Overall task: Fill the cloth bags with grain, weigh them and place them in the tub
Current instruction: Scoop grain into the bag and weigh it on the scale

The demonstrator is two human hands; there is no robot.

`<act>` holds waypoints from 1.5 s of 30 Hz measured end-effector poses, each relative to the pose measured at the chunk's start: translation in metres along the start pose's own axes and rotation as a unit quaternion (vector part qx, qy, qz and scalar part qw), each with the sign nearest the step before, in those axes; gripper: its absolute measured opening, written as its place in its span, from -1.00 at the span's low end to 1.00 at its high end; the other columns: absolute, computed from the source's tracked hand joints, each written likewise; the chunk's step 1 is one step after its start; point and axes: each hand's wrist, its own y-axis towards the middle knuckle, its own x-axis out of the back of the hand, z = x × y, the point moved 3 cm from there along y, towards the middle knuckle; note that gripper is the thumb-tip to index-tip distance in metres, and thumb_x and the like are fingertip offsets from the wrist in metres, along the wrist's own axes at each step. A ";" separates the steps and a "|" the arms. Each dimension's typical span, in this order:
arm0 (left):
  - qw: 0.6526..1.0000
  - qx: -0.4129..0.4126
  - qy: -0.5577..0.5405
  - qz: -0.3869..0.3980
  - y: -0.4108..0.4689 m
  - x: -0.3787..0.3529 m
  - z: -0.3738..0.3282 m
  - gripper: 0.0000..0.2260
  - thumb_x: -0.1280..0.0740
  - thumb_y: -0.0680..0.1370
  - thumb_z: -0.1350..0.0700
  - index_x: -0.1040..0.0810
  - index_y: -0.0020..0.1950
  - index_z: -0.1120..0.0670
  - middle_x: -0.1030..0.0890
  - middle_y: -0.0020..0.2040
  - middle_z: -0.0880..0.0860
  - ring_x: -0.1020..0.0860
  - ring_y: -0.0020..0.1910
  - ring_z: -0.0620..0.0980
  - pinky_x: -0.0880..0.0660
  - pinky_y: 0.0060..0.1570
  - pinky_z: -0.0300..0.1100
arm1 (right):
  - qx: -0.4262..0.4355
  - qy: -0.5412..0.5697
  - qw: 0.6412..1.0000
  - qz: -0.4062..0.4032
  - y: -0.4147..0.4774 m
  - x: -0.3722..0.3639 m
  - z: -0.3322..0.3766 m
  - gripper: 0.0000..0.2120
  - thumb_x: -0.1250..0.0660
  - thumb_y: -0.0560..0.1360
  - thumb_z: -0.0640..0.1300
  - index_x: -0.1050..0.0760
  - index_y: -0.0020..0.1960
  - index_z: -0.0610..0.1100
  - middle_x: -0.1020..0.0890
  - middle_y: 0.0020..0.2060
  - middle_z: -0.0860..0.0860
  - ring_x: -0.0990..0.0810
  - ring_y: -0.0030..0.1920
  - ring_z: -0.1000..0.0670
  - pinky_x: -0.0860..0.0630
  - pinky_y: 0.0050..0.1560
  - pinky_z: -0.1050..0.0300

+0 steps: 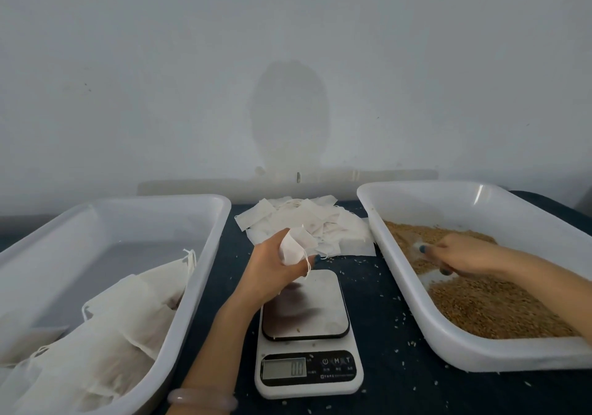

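A person's left hand (272, 268) pinched an empty cloth bag (296, 246) above the scale (307, 334), apparently holding it ready for filling. The right hand (461, 252) reached into the grain tub (416, 201), fingers (433, 250) curled low over the grain (480, 302), though blur hid whether they gripped anything. Filled bags (121, 318) lay in the left tub (144, 222), spare bags (304, 219) heaped behind the scale
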 end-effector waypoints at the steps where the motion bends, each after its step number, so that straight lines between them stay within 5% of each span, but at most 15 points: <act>1: 1.000 -0.005 0.000 0.001 0.000 0.000 -0.001 -0.74 -0.48 0.34 -0.09 -0.52 -0.05 -0.33 -0.68 -0.17 -0.14 -0.66 -0.15 -0.10 -0.60 -0.26 -0.27 | 0.002 0.003 1.000 0.006 0.002 -0.004 0.002 -0.43 -0.01 0.67 0.18 -0.59 -0.07 -0.22 -0.50 -0.47 0.05 -0.42 -0.49 0.06 -0.51 -0.28 0.22; 3: 1.000 -0.010 0.003 0.002 -0.001 0.001 -0.003 -0.70 -0.49 0.38 -0.04 -0.50 -0.06 -0.40 -0.67 -0.17 -0.19 -0.65 -0.16 -0.15 -0.56 -0.27 -0.37 | -0.009 0.029 0.999 0.025 0.006 -0.011 0.004 -0.42 0.01 0.66 0.18 -0.58 0.00 -0.26 -0.52 -0.45 0.01 -0.46 -0.46 0.02 -0.56 -0.23 0.18; 6: 1.000 -0.004 -0.001 0.003 -0.001 0.000 -0.005 -0.73 -0.47 0.33 -0.13 -0.50 -0.04 -0.36 -0.67 -0.17 -0.16 -0.66 -0.15 -0.11 -0.59 -0.27 -0.31 | -0.051 0.120 0.991 0.022 0.004 -0.009 0.000 -0.49 -0.07 0.67 0.10 -0.56 -0.08 -0.29 -0.55 -0.39 -0.04 -0.40 -0.49 0.04 -0.37 -0.44 0.27; 10: 1.000 0.009 0.003 0.001 -0.001 0.000 -0.004 -0.72 -0.44 0.28 -0.19 -0.53 -0.04 -0.27 -0.68 -0.18 -0.11 -0.67 -0.14 -0.06 -0.61 -0.27 -0.16 | -0.087 0.332 0.939 0.031 -0.005 0.003 -0.009 -0.75 -0.20 0.65 -0.17 -0.53 -0.01 -0.34 -0.60 -0.43 -0.09 -0.50 -0.53 0.02 -0.39 -0.60 0.24; 15: 1.000 0.013 -0.012 -0.002 -0.002 0.000 -0.005 -0.69 -0.45 0.29 -0.21 -0.54 -0.02 -0.21 -0.69 -0.18 -0.08 -0.68 -0.14 -0.05 -0.61 -0.22 -0.15 | -0.083 0.440 0.891 0.074 -0.007 0.011 -0.014 -0.77 -0.19 0.63 -0.20 -0.51 0.09 -0.36 -0.60 -0.38 -0.11 -0.53 -0.47 -0.02 -0.50 -0.55 0.18; 19: 0.998 0.026 -0.051 -0.003 0.000 0.000 -0.007 -0.74 -0.49 0.39 -0.08 -0.58 0.01 -0.03 -0.70 -0.23 -0.02 -0.68 -0.18 -0.02 -0.63 -0.18 -0.07 | -0.075 0.413 0.907 0.018 0.000 0.013 -0.019 -0.73 -0.21 0.62 -0.08 -0.56 0.09 -0.27 -0.63 -0.29 -0.11 -0.50 -0.44 -0.01 -0.45 -0.50 0.14; 24: 0.995 0.032 -0.089 0.008 0.000 -0.003 -0.012 -0.83 -0.45 0.53 0.00 -0.58 0.05 0.04 -0.66 -0.25 -0.05 -0.63 -0.28 -0.11 -0.58 -0.22 -0.27 | -0.020 0.356 0.932 -0.068 -0.003 0.029 -0.010 -0.58 -0.28 0.44 0.21 -0.65 -0.05 -0.13 -0.67 -0.20 -0.16 -0.43 -0.47 0.00 -0.35 -0.52 0.23; 27: 0.995 0.032 -0.086 0.026 -0.001 -0.005 -0.013 -0.88 -0.42 0.55 0.04 -0.57 0.00 0.06 -0.62 -0.30 -0.11 -0.60 -0.29 -0.13 -0.55 -0.23 -0.28 | 0.054 0.288 0.954 -0.068 -0.012 0.044 0.004 -0.60 -0.30 0.42 0.17 -0.68 -0.01 -0.11 -0.70 -0.14 -0.16 -0.54 -0.45 -0.05 -0.49 -0.48 0.15; 31: 0.995 0.032 -0.085 0.035 -0.002 -0.006 -0.013 -0.90 -0.42 0.56 0.07 -0.55 -0.06 0.06 -0.58 -0.34 -0.10 -0.55 -0.34 -0.15 -0.51 -0.24 -0.32 | 0.157 0.218 0.963 -0.010 -0.024 0.059 0.032 -0.53 -0.28 0.32 0.29 -0.64 0.09 0.06 -0.59 -0.46 0.04 -0.40 -0.56 0.11 -0.36 -0.48 0.26; 35: 0.995 0.034 -0.078 0.044 -0.006 -0.005 -0.008 -0.92 -0.42 0.54 0.05 -0.54 -0.10 0.00 -0.59 -0.35 -0.14 -0.55 -0.36 -0.19 -0.49 -0.28 -0.36 | 0.254 0.212 0.941 0.074 -0.028 0.064 0.063 -0.62 -0.33 0.36 0.25 -0.65 0.08 0.12 -0.66 -0.37 -0.06 -0.36 -0.59 0.11 -0.33 -0.53 0.31; 38: 0.995 0.050 -0.062 0.054 -0.009 -0.003 0.001 -0.94 -0.41 0.53 0.03 -0.55 -0.06 -0.05 -0.61 -0.28 -0.13 -0.57 -0.31 -0.17 -0.53 -0.24 -0.20 | 0.300 0.200 0.927 0.101 -0.026 0.070 0.078 -0.68 -0.35 0.40 0.23 -0.68 0.05 0.11 -0.71 -0.26 -0.11 -0.38 -0.59 0.11 -0.38 -0.51 0.31; 41: 0.994 0.053 -0.079 0.054 -0.013 -0.001 0.005 -0.92 -0.41 0.51 0.02 -0.57 -0.09 -0.17 -0.61 -0.26 -0.16 -0.55 -0.30 -0.17 -0.54 -0.23 -0.21 | 0.312 0.167 0.929 0.110 -0.025 0.078 0.088 -0.54 -0.40 0.34 0.35 -0.68 0.08 0.09 -0.73 -0.21 -0.08 -0.42 -0.59 0.12 -0.43 -0.49 0.29; 45: 0.995 0.040 -0.084 0.044 -0.016 -0.001 0.003 -0.90 -0.41 0.53 0.06 -0.58 0.03 -0.09 -0.62 -0.23 -0.20 -0.56 -0.27 -0.19 -0.47 -0.24 -0.35 | 0.317 0.111 0.933 0.127 -0.023 0.093 0.099 -0.46 -0.41 0.33 0.38 -0.69 0.08 -0.01 -0.73 -0.22 -0.08 -0.45 -0.60 0.11 -0.45 -0.48 0.31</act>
